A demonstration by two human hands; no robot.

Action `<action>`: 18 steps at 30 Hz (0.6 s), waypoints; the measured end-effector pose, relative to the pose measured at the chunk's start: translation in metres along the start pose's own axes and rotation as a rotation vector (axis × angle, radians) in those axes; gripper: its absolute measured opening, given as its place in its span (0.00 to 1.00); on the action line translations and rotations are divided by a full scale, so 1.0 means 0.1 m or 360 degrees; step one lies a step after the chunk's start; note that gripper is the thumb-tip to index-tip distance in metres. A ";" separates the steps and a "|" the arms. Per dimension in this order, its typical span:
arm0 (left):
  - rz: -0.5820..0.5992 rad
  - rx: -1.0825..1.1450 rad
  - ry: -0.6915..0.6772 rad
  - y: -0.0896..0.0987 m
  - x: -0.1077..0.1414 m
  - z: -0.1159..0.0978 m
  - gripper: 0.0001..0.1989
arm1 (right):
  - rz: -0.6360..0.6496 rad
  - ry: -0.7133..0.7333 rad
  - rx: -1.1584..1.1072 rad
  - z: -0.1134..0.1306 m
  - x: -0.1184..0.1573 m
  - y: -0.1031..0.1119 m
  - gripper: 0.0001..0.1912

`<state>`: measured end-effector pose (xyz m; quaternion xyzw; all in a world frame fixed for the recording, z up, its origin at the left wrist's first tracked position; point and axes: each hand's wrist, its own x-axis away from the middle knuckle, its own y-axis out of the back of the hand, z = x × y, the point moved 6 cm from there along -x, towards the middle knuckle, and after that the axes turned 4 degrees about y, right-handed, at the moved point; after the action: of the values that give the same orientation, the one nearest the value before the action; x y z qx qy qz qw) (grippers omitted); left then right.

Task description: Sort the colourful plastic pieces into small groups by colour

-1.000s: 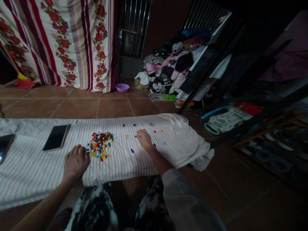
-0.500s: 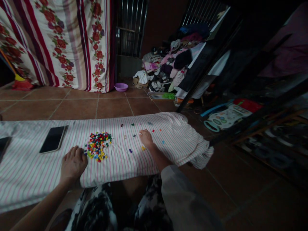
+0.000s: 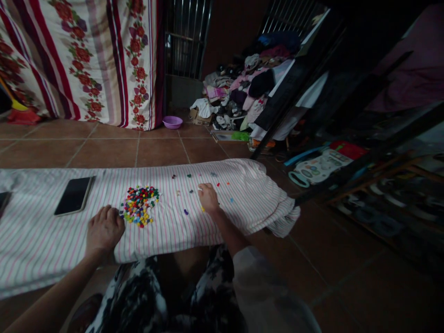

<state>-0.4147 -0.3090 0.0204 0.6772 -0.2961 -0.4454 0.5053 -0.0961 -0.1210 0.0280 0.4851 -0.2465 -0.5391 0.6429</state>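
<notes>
A dense pile of small multicoloured beads point(image 3: 140, 206) lies on the striped cloth point(image 3: 163, 240). My left hand point(image 3: 104, 228) rests palm down on the cloth just left of this pile, its fingers lying loosely side by side with nothing visible in them. Further right, my right hand point(image 3: 209, 198) is low over the cloth with thumb and fingers pinched. Something small and whitish shows at the fingertips, too small to name. Around it lie small groups of beads: purple beads point(image 3: 186, 212), yellow beads point(image 3: 203, 209) partly behind the hand, a blue bead point(image 3: 231, 200) and red beads point(image 3: 218, 184).
A dark-screened phone point(image 3: 74, 196) lies left of the pile, and another dark device point(image 3: 4, 203) is cut off at the left edge. Beyond the cloth, a purple basin point(image 3: 172, 122) and heaped clothes point(image 3: 239, 88) are on the tiled floor. A dark post point(image 3: 277, 125) slants at the right.
The view has shifted slightly, so everything sits a little higher and further left. My right hand has moved very little and covers more of the yellow beads. My left hand stays put.
</notes>
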 end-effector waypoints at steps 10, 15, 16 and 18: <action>-0.0040 0.0024 -0.0043 0.04 0.00 -0.01 0.14 | 0.0071 0.0782 -0.0511 0.93 1.02 -0.38 0.13; -0.0058 0.0045 -0.0046 0.01 0.01 0.00 0.15 | 0.0080 0.0780 -0.0538 1.03 1.00 -0.45 0.14; -0.0060 0.0060 -0.0043 0.00 0.01 0.01 0.15 | 0.0061 0.0733 -0.0522 1.02 0.95 -0.45 0.14; -0.0063 0.0091 -0.0032 -0.02 0.01 0.02 0.16 | 0.0042 0.0640 -0.0479 0.99 0.85 -0.47 0.15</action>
<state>-0.4160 -0.3096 0.0186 0.6927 -0.3004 -0.4533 0.4738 -0.1754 -0.2335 0.0088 0.4781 -0.0370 -0.4539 0.7511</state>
